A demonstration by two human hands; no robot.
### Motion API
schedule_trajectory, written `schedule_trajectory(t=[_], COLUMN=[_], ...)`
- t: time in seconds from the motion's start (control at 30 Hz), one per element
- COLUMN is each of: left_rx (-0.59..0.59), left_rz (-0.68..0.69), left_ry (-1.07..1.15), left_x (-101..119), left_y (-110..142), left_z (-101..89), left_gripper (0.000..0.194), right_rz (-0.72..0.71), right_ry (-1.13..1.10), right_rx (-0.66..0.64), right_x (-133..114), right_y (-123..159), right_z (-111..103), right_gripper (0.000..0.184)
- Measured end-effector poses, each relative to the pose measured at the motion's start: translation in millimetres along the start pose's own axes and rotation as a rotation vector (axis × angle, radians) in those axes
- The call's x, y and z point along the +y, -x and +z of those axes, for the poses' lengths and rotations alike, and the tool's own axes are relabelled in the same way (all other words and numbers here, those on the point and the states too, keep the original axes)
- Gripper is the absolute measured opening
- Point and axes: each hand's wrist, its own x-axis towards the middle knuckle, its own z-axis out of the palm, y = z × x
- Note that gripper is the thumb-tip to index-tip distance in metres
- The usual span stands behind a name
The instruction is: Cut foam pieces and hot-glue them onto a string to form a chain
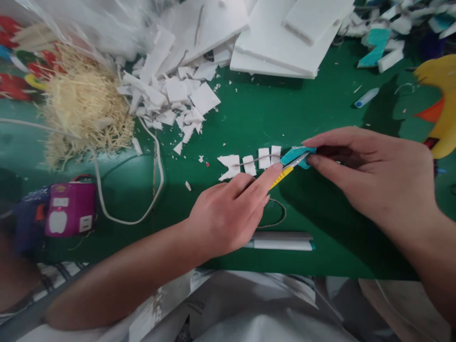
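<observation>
My left hand (231,209) is closed around a yellow-handled craft knife (282,176), its metal blade lying against a small turquoise piece (295,153). My right hand (370,166) pinches the far end of that piece between thumb and fingertips. Just left of the blade, several white foam pieces (230,166) lie in a row, the leftmost notched like a tail. A thin grey cord (261,158) runs across them. More cord (285,213) curls on the green table below the knife. The left palm hides most of the knife's handle.
White foam sheets (278,52) and scraps (178,95) cover the back of the green table (342,251). Straw (87,104), a white cable (131,222) and a purple box (70,209) are left. Pens (285,243) lie near the front edge; a yellow tool (443,109) stands right.
</observation>
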Motion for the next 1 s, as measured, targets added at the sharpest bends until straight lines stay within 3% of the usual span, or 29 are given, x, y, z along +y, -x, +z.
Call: schedule_trajectory(t=[0.23, 0.57, 1.0], left_rx=[-0.009, -0.001, 0.003], left_rz=[0.001, -0.128, -0.153], left_ry=[0.075, 0.446, 0.508], left_x=[-1.9, -5.6, -4.5], left_y=[-1.6, -3.8, -6.9], left_z=[-1.4, -5.4, -9.7], left_gripper=[0.036, 0.036, 0.034], right_rz=[-0.045, -0.082, -0.144], right_ry=[-0.046, 0.051, 0.054], right_rx=[-0.004, -0.020, -0.024], right_x=[5.1, -0.7, 3.0], right_y=[-1.3, -1.4, -2.7], right_z=[1.7, -3.4, -3.6], right_gripper=[0.015, 0.015, 0.017])
